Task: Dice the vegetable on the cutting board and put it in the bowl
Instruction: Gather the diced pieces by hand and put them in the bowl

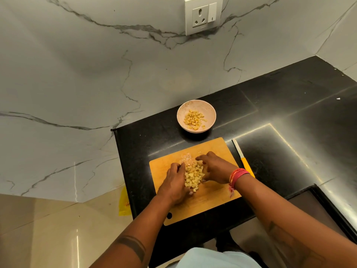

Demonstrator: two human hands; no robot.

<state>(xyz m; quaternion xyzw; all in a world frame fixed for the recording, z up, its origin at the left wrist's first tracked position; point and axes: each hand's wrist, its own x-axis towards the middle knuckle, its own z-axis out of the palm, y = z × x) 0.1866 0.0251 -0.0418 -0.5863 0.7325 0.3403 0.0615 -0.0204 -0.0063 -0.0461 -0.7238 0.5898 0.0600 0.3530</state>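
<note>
A pile of pale yellow diced vegetable (194,176) lies in the middle of the wooden cutting board (210,202). My left hand (174,183) cups the pile from the left, fingers curved against the cubes. My right hand (214,168) cups it from the right, fingers curved over the far side. The pile sits squeezed between both palms. Beyond the board stands a pinkish bowl (209,108) that holds several diced pieces (194,119). A knife (243,159) with a white blade and yellow handle lies on the counter just right of the board.
The black counter (280,117) runs to the right and back to a marble wall with a socket (203,15). The counter's left edge drops to a tiled floor, where a yellow item (123,202) lies.
</note>
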